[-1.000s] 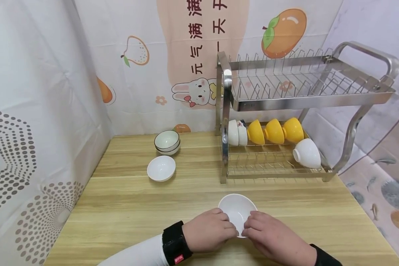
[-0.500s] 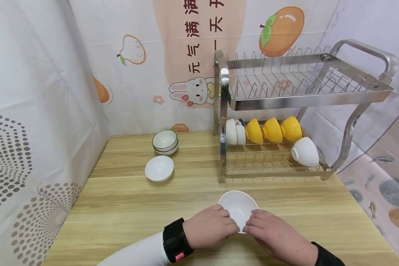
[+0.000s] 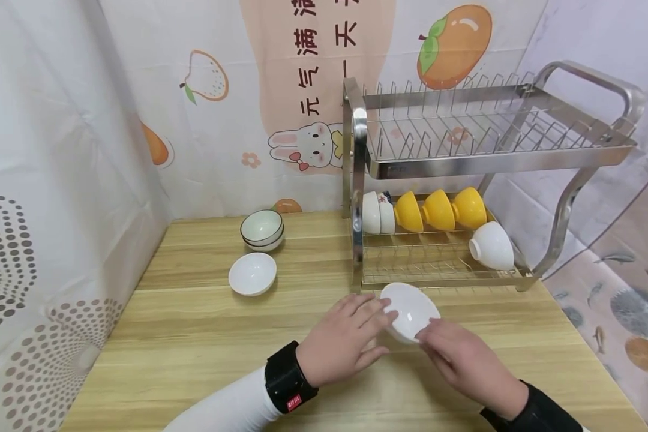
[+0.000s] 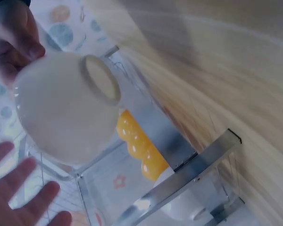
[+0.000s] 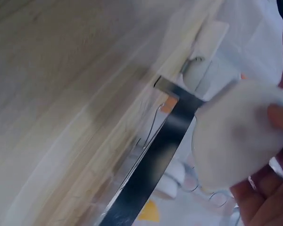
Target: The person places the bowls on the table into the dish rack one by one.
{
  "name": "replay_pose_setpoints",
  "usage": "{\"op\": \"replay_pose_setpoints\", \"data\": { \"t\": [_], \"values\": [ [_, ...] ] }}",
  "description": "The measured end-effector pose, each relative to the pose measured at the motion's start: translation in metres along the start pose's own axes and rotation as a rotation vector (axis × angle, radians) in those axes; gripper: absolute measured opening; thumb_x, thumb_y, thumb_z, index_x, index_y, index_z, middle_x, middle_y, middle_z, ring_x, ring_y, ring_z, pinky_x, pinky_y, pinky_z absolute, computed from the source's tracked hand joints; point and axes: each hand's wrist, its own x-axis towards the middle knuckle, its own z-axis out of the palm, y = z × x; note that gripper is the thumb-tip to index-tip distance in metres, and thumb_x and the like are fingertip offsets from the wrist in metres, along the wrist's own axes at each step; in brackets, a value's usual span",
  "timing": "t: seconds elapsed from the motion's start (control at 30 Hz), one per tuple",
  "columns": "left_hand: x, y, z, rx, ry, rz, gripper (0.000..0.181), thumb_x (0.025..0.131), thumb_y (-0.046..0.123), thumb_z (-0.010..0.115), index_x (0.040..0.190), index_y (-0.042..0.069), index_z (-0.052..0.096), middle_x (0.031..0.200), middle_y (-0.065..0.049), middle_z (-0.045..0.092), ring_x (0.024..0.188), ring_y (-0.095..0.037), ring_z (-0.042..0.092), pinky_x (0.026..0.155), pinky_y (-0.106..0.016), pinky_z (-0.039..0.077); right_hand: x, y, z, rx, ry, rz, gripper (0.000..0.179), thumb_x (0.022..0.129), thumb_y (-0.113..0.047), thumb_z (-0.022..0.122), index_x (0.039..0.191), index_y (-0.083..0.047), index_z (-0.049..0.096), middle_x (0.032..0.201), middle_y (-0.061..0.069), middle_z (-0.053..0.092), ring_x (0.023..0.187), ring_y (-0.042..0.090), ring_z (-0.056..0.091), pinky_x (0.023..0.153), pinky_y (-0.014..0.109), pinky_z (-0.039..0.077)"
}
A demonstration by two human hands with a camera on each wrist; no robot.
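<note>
A white bowl [image 3: 410,312] is up off the table in front of the dish rack, tilted with its opening toward me. My right hand [image 3: 472,363] pinches it at its right-hand rim; the right wrist view shows the thumb on the bowl [image 5: 240,136] and fingers beneath. Beside its left rim, my left hand [image 3: 345,339] has its fingers spread and straight. In the left wrist view those fingers stand apart from the bowl [image 4: 66,108], whose foot ring is visible.
A two-tier metal dish rack [image 3: 497,162] stands at the right. Its lower tier holds white bowls [image 3: 378,213], three yellow bowls [image 3: 438,210] and another white bowl [image 3: 492,246]. On the table's left are a small white bowl [image 3: 252,274] and a stack of two dark-rimmed bowls [image 3: 261,228].
The white bowl has risen and moved right, toward the rack, in my right hand. My left hand has let go of its rim and straightened its fingers. The head view has shifted slightly.
</note>
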Motion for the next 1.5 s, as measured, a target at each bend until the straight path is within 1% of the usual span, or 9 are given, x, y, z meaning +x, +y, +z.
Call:
{"op": "replay_pose_setpoints", "data": {
  "t": [0.1,0.17,0.23,0.37,0.47,0.7,1.2,1.37,1.5],
  "values": [
    [0.001,-0.004,0.001,-0.010,0.039,-0.064,0.067,0.095,0.056,0.056,0.149,0.019,0.044,0.153,-0.003,0.040,0.139,-0.026,0.038,0.117,-0.040,0.027,0.000,0.010,-0.011,0.035,-0.002,0.276,0.010,0.093,-0.014,0.067,0.102,-0.010,0.068,0.100,0.004,0.070,0.088,0.022,0.067,0.072,0.042,0.056],
    [0.002,-0.005,0.003,-0.005,0.030,-0.089,0.069,0.095,0.060,0.053,0.150,0.019,0.042,0.155,-0.003,0.038,0.140,-0.027,0.037,0.116,-0.041,0.029,0.002,0.021,-0.019,0.117,0.006,0.474,0.021,0.088,-0.006,0.071,0.109,-0.004,0.067,0.104,0.012,0.070,0.090,0.013,0.065,0.073,0.032,0.056],
    [0.003,-0.005,0.006,0.003,0.006,-0.103,0.070,0.096,0.062,0.049,0.152,0.021,0.039,0.156,-0.003,0.036,0.140,-0.027,0.037,0.116,-0.042,0.030,0.006,0.036,-0.024,0.220,0.045,0.642,0.022,0.095,-0.006,0.064,0.115,0.002,0.063,0.107,0.015,0.067,0.092,0.006,0.061,0.075,0.022,0.053],
    [0.006,-0.003,0.013,0.000,-0.051,-0.113,0.071,0.097,0.065,0.042,0.155,0.024,0.034,0.157,-0.003,0.034,0.142,-0.028,0.034,0.115,-0.044,0.030,0.015,0.073,-0.030,0.410,0.180,0.798,0.030,0.103,-0.011,0.051,0.123,0.011,0.052,0.111,-0.001,0.063,0.097,-0.003,0.055,0.080,0.007,0.044],
    [0.008,-0.002,0.017,-0.006,-0.091,-0.114,0.072,0.097,0.067,0.037,0.155,0.025,0.032,0.157,-0.003,0.034,0.144,-0.028,0.031,0.116,-0.045,0.029,0.017,0.098,-0.029,0.498,0.220,0.846,0.035,0.105,-0.013,0.046,0.127,0.015,0.044,0.116,-0.006,0.058,0.103,-0.003,0.053,0.084,0.007,0.044],
    [0.012,-0.002,0.024,-0.027,-0.126,-0.113,0.070,0.097,0.068,0.035,0.154,0.027,0.036,0.158,-0.002,0.034,0.143,-0.029,0.032,0.116,-0.046,0.028,0.014,0.131,-0.019,0.540,0.148,0.942,0.044,0.107,-0.019,0.039,0.134,0.015,0.033,0.131,0.028,0.047,0.105,-0.004,0.049,0.084,0.008,0.044],
    [0.010,-0.006,0.030,-0.022,-0.139,-0.132,0.069,0.097,0.069,0.035,0.153,0.029,0.038,0.158,-0.003,0.033,0.144,-0.029,0.030,0.115,-0.047,0.029,0.017,0.143,-0.007,0.432,0.049,0.944,0.042,0.107,-0.017,0.040,0.133,0.016,0.038,0.131,0.037,0.049,0.097,-0.007,0.044,0.076,0.005,0.038],
    [0.008,-0.006,0.032,-0.026,-0.141,-0.137,0.067,0.097,0.068,0.036,0.151,0.029,0.041,0.158,-0.003,0.034,0.144,-0.030,0.031,0.115,-0.048,0.029,0.016,0.146,-0.005,0.326,0.012,0.945,0.041,0.106,-0.018,0.042,0.132,0.015,0.043,0.130,0.037,0.051,0.108,0.020,0.056,0.073,0.003,0.038],
    [0.007,-0.006,0.031,-0.040,-0.148,-0.153,0.066,0.097,0.068,0.038,0.151,0.030,0.041,0.157,-0.003,0.035,0.143,-0.030,0.032,0.115,-0.047,0.030,0.015,0.149,-0.004,0.264,0.002,0.913,0.037,0.105,-0.017,0.045,0.125,0.014,0.048,0.124,0.037,0.055,0.114,0.044,0.054,0.074,0.009,0.041]
  ]
}}
